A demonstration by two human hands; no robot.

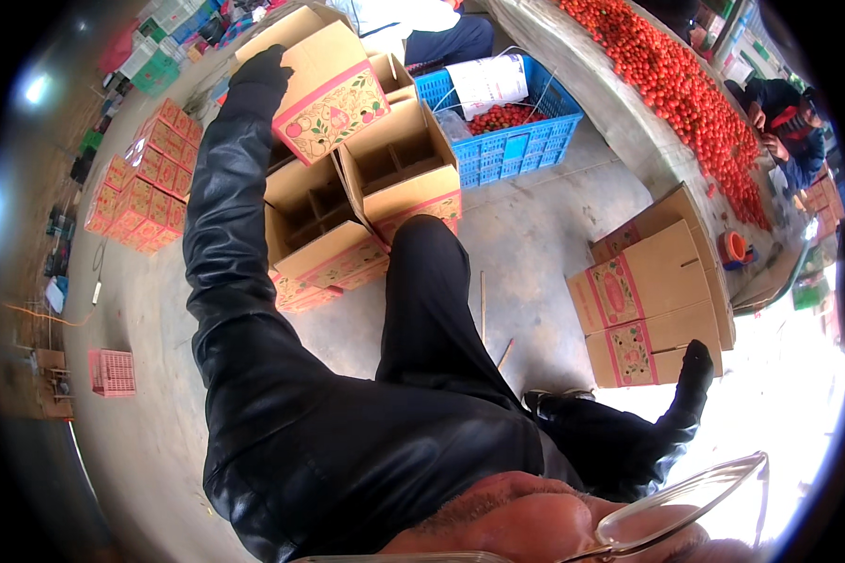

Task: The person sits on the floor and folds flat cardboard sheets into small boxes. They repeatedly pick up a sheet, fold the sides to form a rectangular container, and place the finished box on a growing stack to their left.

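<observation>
My left arm reaches far forward, and my left hand (263,73), in a black glove, closes on the edge of an open cardboard carton (333,103) with a pink printed band. That carton sits tilted on top of other open cartons. Beneath and beside it are open cartons with cardboard dividers (321,242), and their compartments look bare. My right hand (695,366), also black-gloved, is low at the right, next to a bundle of flattened cartons (671,281) standing on edge. Its fingers are seen edge-on, so their grip is unclear, as is whether they touch the cardboard.
A blue plastic crate (521,150) holds some red fruit and a white bag. Behind it, a long heap of small red fruit (667,84) lies on a pale sheet. One person sits beyond the cartons; another is at the far right. Stacked closed cartons (150,188) and a pink basket (113,372) stand left.
</observation>
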